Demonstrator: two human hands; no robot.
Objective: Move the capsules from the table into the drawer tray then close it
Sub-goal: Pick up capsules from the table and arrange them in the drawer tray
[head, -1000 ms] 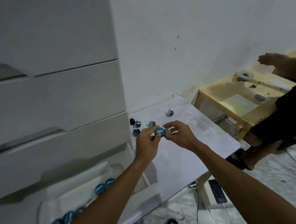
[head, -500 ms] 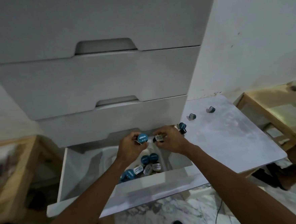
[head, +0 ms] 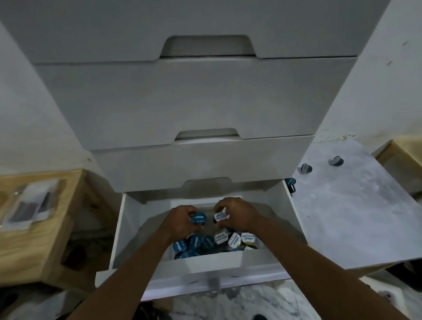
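Both hands hung over the open drawer [head: 295, 226]: the left hand [head: 180, 222] had its grip closed on a blue capsule [head: 199, 218], the right hand [head: 236, 214] on a white-topped capsule [head: 219, 216]. Below them a heap of capsules [head: 215, 243] lay in the drawer. Three loose capsules [head: 304, 168] sat on the counter [head: 358, 212] just right of the drawer.

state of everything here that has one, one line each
bottom drawer: pulled open, capsules inside
middle drawer: shut
upper drawer: shut
left hand: over the drawer, closed on a blue-lid capsule
right hand: over the drawer, closed on a white-lid capsule
capsules in drawer: piled at the front, lids mostly up
table capsules: still out on the table
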